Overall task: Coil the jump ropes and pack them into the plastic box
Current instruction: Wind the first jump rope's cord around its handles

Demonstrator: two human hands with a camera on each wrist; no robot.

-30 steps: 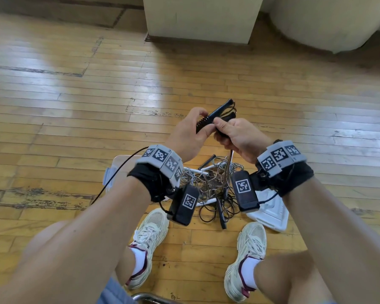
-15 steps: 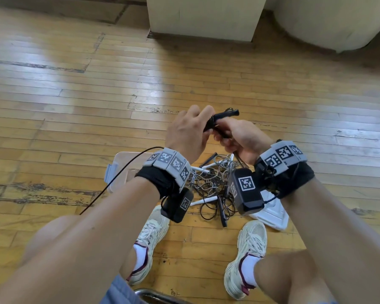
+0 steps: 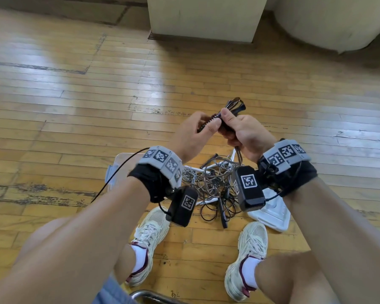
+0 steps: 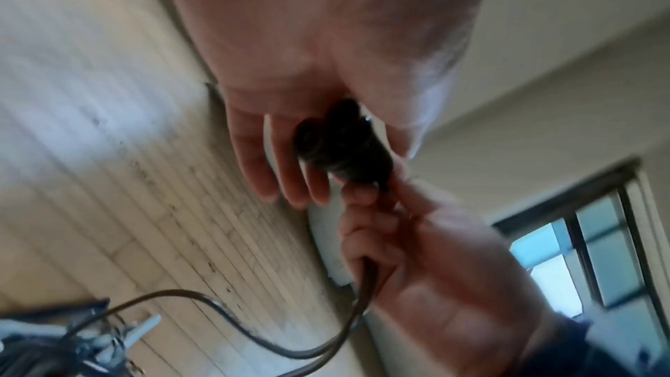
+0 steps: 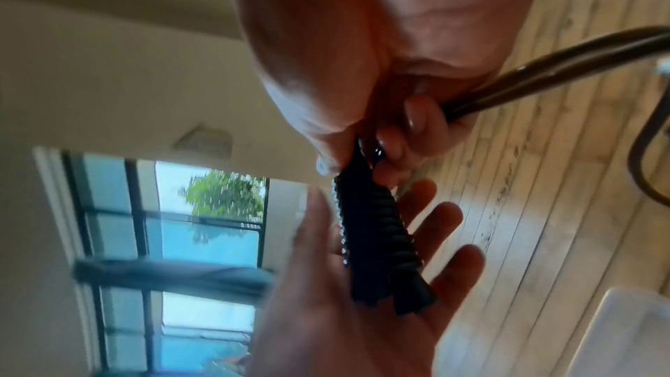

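Note:
I hold a pair of black ribbed jump rope handles (image 3: 234,108) side by side at chest height above the floor. My left hand (image 3: 198,132) pinches their near end (image 5: 373,240), thumb on top and fingers straight beneath. My right hand (image 3: 239,130) grips the far end, and the dark cord (image 5: 544,68) runs down out of its fist to the floor (image 4: 235,323). A tangled pile of more ropes (image 3: 211,183), with white and black handles, lies on the floor below my wrists. The clear plastic box (image 3: 119,163) stands at its left, partly hidden by my left wrist.
The white box lid (image 3: 272,213) lies on the wooden floor right of the pile. My two feet in pale trainers (image 3: 151,233) are planted just short of it. A cream pillar base (image 3: 206,18) and a rounded cream object (image 3: 327,23) stand further off.
The handle bundle lay nearly level half a second ago; its far end now tilts up and right again. Both hands stay together on it, in about the same place.

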